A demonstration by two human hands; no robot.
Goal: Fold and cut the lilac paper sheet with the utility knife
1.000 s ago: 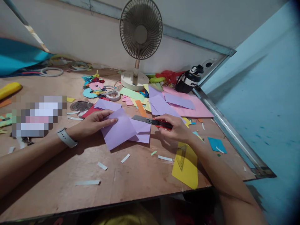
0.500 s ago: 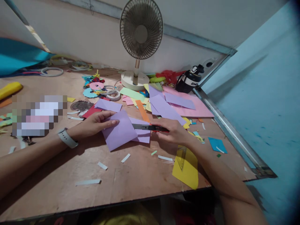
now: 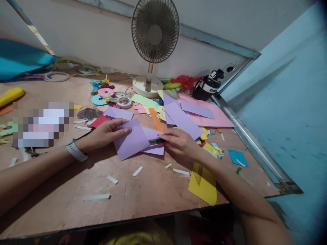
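My left hand [image 3: 108, 134], wearing a pale watch band [image 3: 76, 150], is closed on a purple paper sheet [image 3: 131, 141], thumb on top, just above the table. Another purple piece [image 3: 155, 149] sticks out from behind that sheet on the right. My right hand [image 3: 177, 141] is closed around a pair of scissors. A short length of the scissor blade [image 3: 154, 141] points left and meets the right edge of the purple sheet. A red and dark loop [image 3: 202, 142], apparently the handle, shows behind the hand. Whether the right fingertips touch the rear paper, I cannot tell.
Purple sheets [image 3: 182, 119] and pink paper [image 3: 219, 117] lie beyond my right hand. A fan [image 3: 148, 86] and a black bottle [image 3: 208, 85] stand at the back. Yellow paper with a set square [image 3: 198, 175] lies near the front edge. White strips [image 3: 97, 197] are scattered around.
My right hand has shifted forward along the scissors, so less blade shows and the loop appears behind the hand. The purple sheet in my left hand has moved slightly up.
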